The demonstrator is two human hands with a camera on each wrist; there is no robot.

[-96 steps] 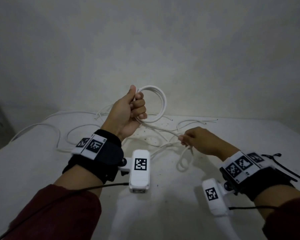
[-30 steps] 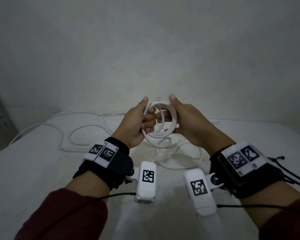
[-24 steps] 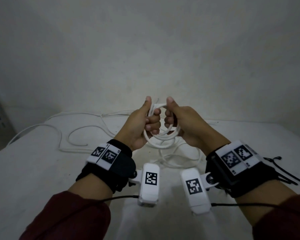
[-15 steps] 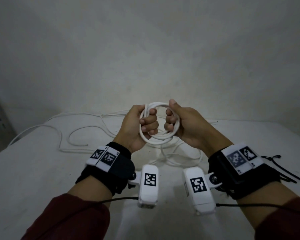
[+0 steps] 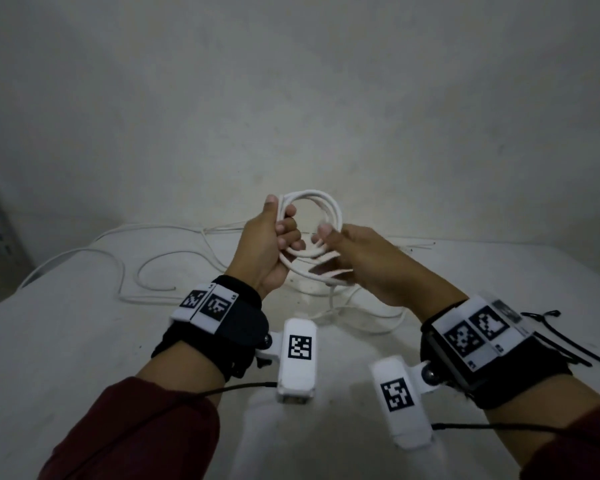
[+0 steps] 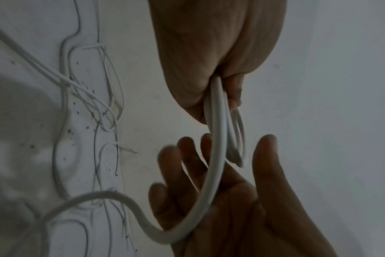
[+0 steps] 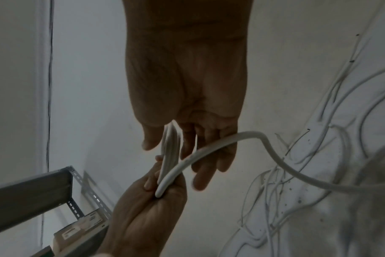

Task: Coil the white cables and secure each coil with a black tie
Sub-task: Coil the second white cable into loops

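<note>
A white cable coil (image 5: 329, 204) of a few loops is held up above the table. My left hand (image 5: 271, 251) grips its left side in a fist, thumb up along the loops. My right hand (image 5: 361, 268) is just to the right and lower, fingers straight and spread. In the left wrist view the coil's outer strand (image 6: 215, 156) runs across the right palm (image 6: 231, 200). The cable's tail (image 5: 361, 317) hangs to the table below. Black ties (image 5: 551, 344) lie at the table's right side, beyond my right wrist.
More loose white cables (image 5: 146, 271) lie spread over the left and back of the white table (image 5: 84, 341). Thin wires (image 5: 416, 244) lie at the back right. A grey metal shelf (image 7: 33, 187) stands off the table's left. A bare wall rises behind.
My right hand has let go of the coil's right side, opened its fingers and dropped lower. My left hand still holds the coil up. The tail on the table has shortened.
</note>
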